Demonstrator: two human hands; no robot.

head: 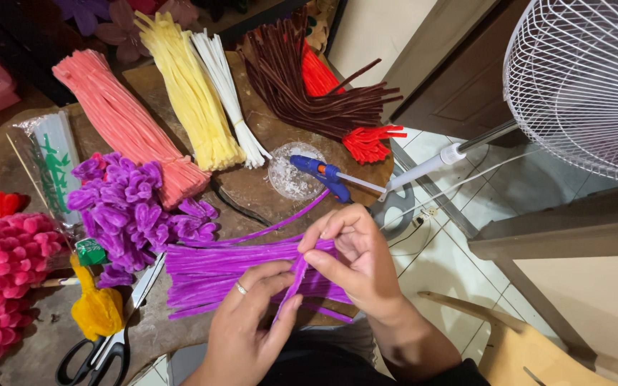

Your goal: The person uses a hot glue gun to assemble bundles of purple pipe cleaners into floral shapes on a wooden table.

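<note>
Fingers of the right hand (355, 261) and left hand (252, 322) pinch a bent purple pipe cleaner (296, 275) at lower centre, hiding part of it. Behind lies the purple bundle (209, 268). Scissors (101, 343) at lower left are cut off by the edge.

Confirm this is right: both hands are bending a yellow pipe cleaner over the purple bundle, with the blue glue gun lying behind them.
Not quite: the head view shows the pipe cleaner between the left hand and right hand is purple, not yellow. The purple bundle and blue glue gun are as stated.
</note>
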